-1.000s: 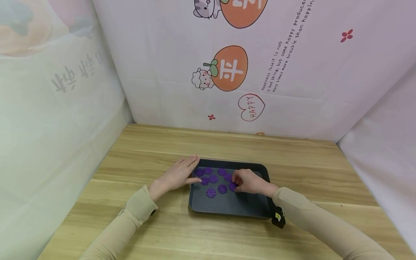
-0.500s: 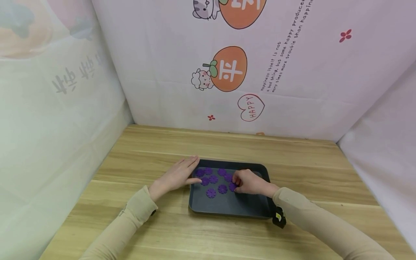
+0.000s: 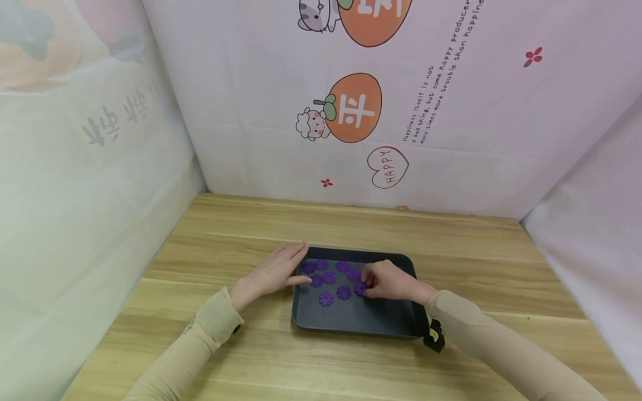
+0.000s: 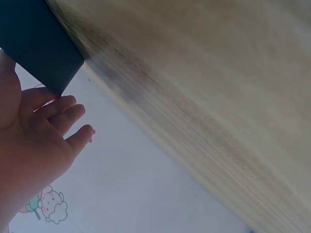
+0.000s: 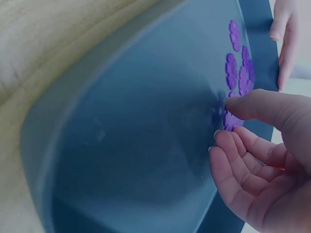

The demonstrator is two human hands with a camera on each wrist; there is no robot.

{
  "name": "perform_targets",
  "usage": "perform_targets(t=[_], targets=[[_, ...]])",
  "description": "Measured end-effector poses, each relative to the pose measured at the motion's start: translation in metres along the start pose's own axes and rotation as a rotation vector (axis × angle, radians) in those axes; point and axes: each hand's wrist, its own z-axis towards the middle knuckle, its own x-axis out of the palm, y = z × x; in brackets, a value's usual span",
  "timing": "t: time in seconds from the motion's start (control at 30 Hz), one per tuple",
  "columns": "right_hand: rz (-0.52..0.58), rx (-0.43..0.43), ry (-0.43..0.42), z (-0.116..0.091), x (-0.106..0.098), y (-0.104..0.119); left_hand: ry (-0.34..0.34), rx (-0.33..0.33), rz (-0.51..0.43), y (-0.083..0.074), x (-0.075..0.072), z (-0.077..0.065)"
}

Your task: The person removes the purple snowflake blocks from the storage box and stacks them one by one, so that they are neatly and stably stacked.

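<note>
A dark rectangular baking tray [image 3: 358, 320] lies on the wooden table, with several purple flower-shaped discs [image 3: 326, 299] spread over its left and middle part. My left hand [image 3: 272, 272] rests at the tray's left side, fingertips on the far-left corner and thumb reaching over the rim. In the left wrist view, its fingers lie loosely against the tray's corner [image 4: 39, 43]. My right hand [image 3: 391, 280] is over the tray's right half. Its thumb and bent fingers stand slightly apart at the edge of the rightmost purple disc [image 5: 233, 120], which lies flat among the others.
The wooden table [image 3: 261, 356] runs back to a white printed cloth wall [image 3: 271, 150]. Cloth walls also rise on the left and right. A small black device [image 3: 434, 336] sits under my right wrist, beside the tray's near-right corner.
My right hand has drawn back slightly to the right, so more of the rightmost disc shows. The left hand keeps its place on the tray.
</note>
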Motion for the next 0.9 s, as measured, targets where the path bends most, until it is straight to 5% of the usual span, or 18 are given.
perform_targets(t=[0.9], targets=[[0.014,0.054,-0.097,-0.031,-0.036,-0.016,-0.042,0.02,-0.008,-0.002,0.002,-0.002]])
